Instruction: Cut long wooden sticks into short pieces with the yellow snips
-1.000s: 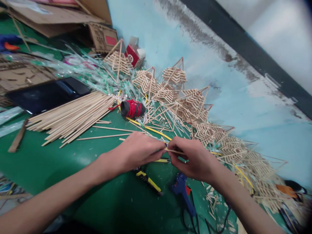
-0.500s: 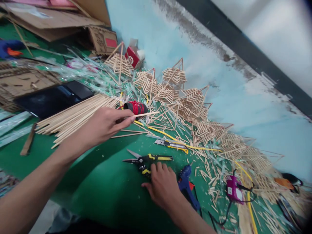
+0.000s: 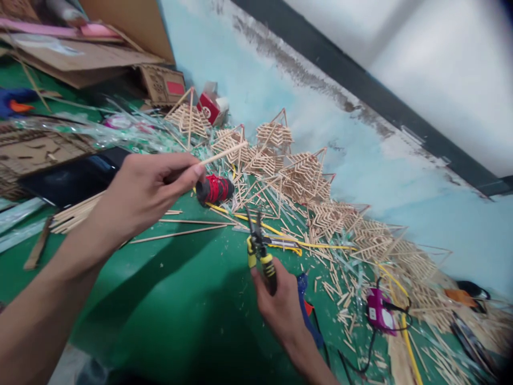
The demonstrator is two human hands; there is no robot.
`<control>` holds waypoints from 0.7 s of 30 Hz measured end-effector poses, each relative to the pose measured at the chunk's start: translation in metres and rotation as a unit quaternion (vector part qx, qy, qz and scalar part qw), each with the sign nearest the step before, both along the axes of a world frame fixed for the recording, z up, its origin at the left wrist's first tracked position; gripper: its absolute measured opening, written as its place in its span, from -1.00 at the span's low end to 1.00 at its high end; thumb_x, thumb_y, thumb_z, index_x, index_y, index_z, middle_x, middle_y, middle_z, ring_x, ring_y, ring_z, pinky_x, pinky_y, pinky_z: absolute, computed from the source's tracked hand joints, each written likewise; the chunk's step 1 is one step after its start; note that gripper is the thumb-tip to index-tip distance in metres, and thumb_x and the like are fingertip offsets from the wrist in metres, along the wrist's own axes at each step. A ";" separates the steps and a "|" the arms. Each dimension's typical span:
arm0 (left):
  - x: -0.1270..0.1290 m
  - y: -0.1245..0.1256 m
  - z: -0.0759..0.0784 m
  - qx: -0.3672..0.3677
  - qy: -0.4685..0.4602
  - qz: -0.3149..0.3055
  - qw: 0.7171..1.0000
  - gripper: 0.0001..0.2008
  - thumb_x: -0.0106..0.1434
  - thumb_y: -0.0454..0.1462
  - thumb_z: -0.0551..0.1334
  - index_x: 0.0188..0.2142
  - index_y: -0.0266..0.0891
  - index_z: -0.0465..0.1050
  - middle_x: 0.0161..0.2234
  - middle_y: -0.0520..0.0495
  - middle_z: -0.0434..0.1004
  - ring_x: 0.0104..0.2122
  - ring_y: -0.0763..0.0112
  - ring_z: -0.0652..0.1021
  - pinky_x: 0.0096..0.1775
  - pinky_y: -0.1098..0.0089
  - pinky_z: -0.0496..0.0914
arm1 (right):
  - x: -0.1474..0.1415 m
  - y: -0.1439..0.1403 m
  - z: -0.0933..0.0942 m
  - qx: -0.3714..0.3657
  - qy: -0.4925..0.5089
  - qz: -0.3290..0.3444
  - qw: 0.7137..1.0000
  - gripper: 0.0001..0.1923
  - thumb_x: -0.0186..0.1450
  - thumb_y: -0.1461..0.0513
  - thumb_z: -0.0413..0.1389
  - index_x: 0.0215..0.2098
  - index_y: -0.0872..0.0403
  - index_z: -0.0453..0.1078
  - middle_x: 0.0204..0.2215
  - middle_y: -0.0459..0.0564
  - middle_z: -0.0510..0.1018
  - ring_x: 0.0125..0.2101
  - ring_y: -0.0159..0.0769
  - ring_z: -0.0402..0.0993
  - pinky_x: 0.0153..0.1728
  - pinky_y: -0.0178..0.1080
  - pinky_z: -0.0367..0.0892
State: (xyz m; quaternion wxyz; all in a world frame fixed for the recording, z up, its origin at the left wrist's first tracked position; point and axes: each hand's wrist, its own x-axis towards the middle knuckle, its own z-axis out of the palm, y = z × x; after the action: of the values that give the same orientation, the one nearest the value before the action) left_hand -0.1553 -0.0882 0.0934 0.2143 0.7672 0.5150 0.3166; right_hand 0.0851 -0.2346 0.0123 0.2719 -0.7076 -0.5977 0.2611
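Between the thumb and fingers of my left hand (image 3: 156, 190) is a thin wooden stick (image 3: 224, 153), its free end tilted up to the right. My right hand (image 3: 280, 305) is wrapped round the yellow-and-black handles of pruning shears (image 3: 260, 246), lifted off the table with the blades upward. Behind the left hand's fingertips stands a spool of red thread (image 3: 216, 188). A yellow utility knife (image 3: 284, 244) lies just beyond the shears. Beside my right wrist rests a blue glue gun (image 3: 308, 315), partly hidden by the hand.
Along the wall stand several stacked-stick pyramid frames (image 3: 304, 171). Stick offcuts (image 3: 340, 299) litter the green table (image 3: 168, 305). Long sticks (image 3: 76, 214) lie by a dark tablet-like panel (image 3: 60, 182) at left. A purple box with a cord (image 3: 380, 310) sits at right.
My right hand has picked the shears up off the table and turned their blades upward. My left hand has risen and moved left with the stick, whose end now tilts higher.
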 end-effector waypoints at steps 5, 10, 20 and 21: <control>0.019 -0.014 -0.001 -0.029 -0.026 -0.080 0.996 -0.67 0.42 -0.14 0.10 -0.31 -0.30 0.51 -0.53 0.15 0.25 -0.50 0.59 0.21 -0.43 0.55 0.07 | -0.011 0.001 -0.017 0.012 0.048 -0.087 0.995 -0.61 0.34 0.10 -0.02 -0.57 -0.05 -0.07 -0.68 -0.22 0.09 -0.62 -0.47 -0.04 -0.59 -0.29 -0.14; 0.035 -0.032 -0.006 -0.072 -0.004 -0.122 0.990 -0.64 0.46 -0.14 0.07 -0.32 -0.28 0.51 -0.56 0.15 0.21 -0.53 0.57 0.14 -0.44 0.52 0.05 | -0.015 -0.023 -0.033 -0.029 0.107 -0.109 0.988 -0.57 0.36 0.07 0.02 -0.59 -0.03 -0.04 -0.66 -0.24 0.02 -0.60 -0.48 -0.11 -0.60 -0.29 -0.18; 0.067 -0.053 -0.015 -0.061 0.015 -0.225 0.972 -0.65 0.46 -0.21 0.07 -0.48 -0.23 0.25 -0.58 0.13 0.21 -0.55 0.53 0.12 -0.49 0.43 -0.01 | -0.005 -0.034 -0.042 -0.075 0.204 -0.079 0.973 -0.74 0.45 0.03 0.00 -0.23 0.05 0.33 -0.64 -0.24 0.27 -0.62 -0.39 0.22 -0.57 -0.34 0.17; 0.070 -0.053 -0.015 -0.058 0.020 -0.227 0.972 -0.66 0.46 -0.22 0.08 -0.48 -0.23 0.24 -0.58 0.13 0.21 -0.56 0.53 0.11 -0.49 0.42 -0.03 | -0.004 -0.032 -0.040 -0.056 0.201 -0.080 0.975 -0.75 0.43 0.09 0.02 -0.05 0.07 0.33 -0.56 -0.20 0.37 -0.57 -0.36 0.31 -0.50 -0.32 0.28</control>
State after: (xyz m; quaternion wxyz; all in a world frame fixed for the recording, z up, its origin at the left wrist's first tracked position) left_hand -0.0851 -0.1415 0.0784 0.3150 0.8563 0.3489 0.2139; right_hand 0.0808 -0.2662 -0.0280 0.3664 -0.7004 -0.4568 0.4082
